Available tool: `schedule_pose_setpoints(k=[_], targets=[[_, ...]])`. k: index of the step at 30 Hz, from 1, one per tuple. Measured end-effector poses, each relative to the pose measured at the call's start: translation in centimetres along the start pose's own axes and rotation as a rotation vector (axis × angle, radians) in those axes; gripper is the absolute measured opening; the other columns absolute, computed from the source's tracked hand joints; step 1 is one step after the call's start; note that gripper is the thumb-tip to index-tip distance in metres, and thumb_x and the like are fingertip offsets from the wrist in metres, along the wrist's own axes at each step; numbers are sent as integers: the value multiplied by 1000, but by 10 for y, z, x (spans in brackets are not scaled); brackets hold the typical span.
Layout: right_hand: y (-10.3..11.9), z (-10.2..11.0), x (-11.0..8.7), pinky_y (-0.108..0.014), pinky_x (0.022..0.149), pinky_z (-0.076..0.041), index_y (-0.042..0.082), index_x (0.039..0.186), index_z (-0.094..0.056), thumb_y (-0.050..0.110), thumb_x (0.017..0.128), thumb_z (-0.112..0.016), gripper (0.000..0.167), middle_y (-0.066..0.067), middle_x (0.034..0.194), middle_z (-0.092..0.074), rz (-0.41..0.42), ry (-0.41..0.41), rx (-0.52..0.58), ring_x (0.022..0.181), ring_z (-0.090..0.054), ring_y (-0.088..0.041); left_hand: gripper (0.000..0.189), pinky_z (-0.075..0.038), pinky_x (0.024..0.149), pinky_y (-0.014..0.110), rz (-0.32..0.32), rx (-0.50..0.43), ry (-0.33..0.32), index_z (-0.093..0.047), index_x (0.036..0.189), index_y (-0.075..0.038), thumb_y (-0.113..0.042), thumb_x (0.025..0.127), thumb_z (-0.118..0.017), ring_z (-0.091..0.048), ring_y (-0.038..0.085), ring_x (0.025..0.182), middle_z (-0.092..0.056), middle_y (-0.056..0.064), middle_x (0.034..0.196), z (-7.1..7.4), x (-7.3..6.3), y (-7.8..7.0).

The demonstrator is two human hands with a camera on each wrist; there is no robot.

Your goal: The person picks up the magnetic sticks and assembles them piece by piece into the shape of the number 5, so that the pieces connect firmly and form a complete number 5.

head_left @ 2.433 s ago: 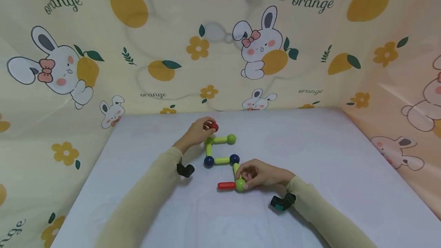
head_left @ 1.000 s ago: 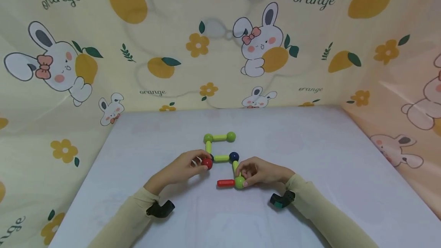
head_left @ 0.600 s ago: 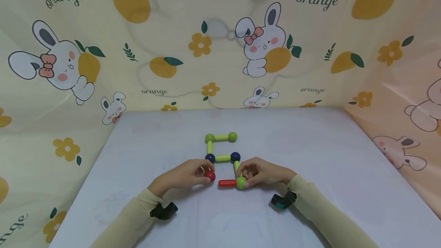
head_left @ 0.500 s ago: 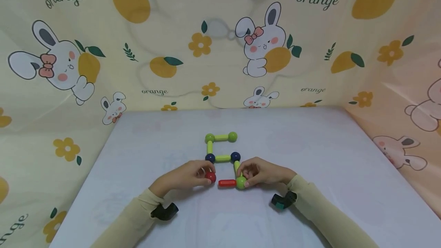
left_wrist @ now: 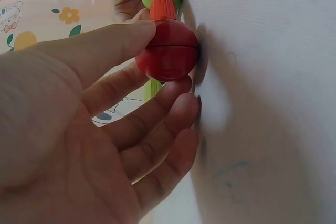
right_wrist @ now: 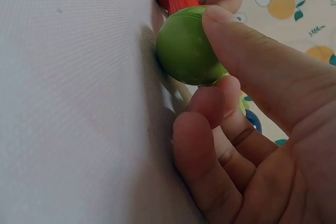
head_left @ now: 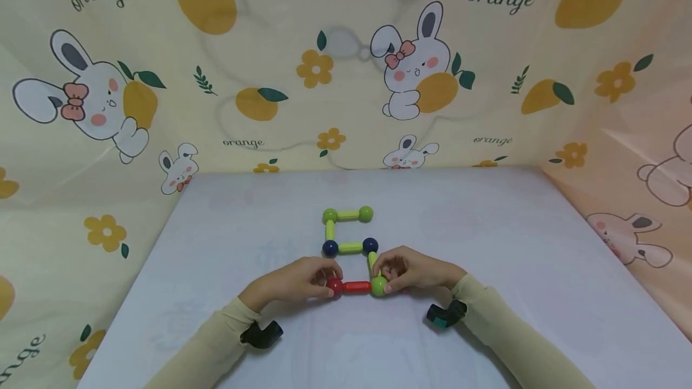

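My left hand (head_left: 294,281) pinches a red ball (left_wrist: 170,59) between thumb and fingers, and the ball meets the left end of a red rod (head_left: 357,287). At that rod's right end sits a green ball (right_wrist: 189,48), held by the thumb and fingers of my right hand (head_left: 416,270). From it a yellow-green rod (head_left: 372,262) runs up to a dark blue ball (head_left: 370,245). Another rod (head_left: 350,248) links this to a second blue ball (head_left: 330,248). Farther back, two more rods join two green balls, the end one (head_left: 366,214) at the right. Together they form a 5-like outline.
The joined pieces lie on a white-covered table (head_left: 459,215). Behind it and along the sides hangs a cream cloth (head_left: 335,11) printed with rabbits and oranges. Dark wrist devices, one on the left sleeve (head_left: 262,334) and one on the right, hang close above the tabletop.
My left hand has brought the red ball from beside the back green ball toward me, past the left blue ball, then right against the red rod's end. My right hand stays on the front green ball.
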State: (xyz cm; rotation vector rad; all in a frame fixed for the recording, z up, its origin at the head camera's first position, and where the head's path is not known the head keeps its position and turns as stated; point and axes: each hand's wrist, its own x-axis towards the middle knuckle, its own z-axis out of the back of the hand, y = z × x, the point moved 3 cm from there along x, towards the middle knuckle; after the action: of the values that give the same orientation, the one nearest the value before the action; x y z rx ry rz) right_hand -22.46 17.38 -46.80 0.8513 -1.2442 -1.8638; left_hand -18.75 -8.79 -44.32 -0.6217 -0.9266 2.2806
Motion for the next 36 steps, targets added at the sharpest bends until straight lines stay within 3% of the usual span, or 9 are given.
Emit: schedule_pose_setpoints(k=[18, 29, 36], targets=[[2, -3, -1, -18, 67, -42, 0, 116, -66, 6, 90, -74, 28, -2, 84, -53, -5, -13, -13, 76, -49, -7, 24, -50, 82, 23, 9, 0, 17, -65, 116, -15, -13, 93, -72, -58, 15, 95, -66, -2, 103, 1, 0, 1], [2, -6, 0, -16, 66, -42, 0, 116, -65, 6, 90, -74, 27, -5, 83, -55, 61, -18, -28, 76, -49, -6, 26, -51, 83, 25, 21, 5, 34, -65, 117, -11, -13, 92, -73, -58, 16, 96, -67, 0, 105, 4, -1, 2], [3, -6, 1, -17, 68, -42, 3, 116, -66, 9, 90, -75, 28, 1, 85, -55, 25, -22, -33, 78, -50, -5, 25, -51, 84, 27, 27, 10, 36, -65, 117, -13, -13, 93, -72, -58, 15, 95, -66, -1, 105, 4, -1, 1]])
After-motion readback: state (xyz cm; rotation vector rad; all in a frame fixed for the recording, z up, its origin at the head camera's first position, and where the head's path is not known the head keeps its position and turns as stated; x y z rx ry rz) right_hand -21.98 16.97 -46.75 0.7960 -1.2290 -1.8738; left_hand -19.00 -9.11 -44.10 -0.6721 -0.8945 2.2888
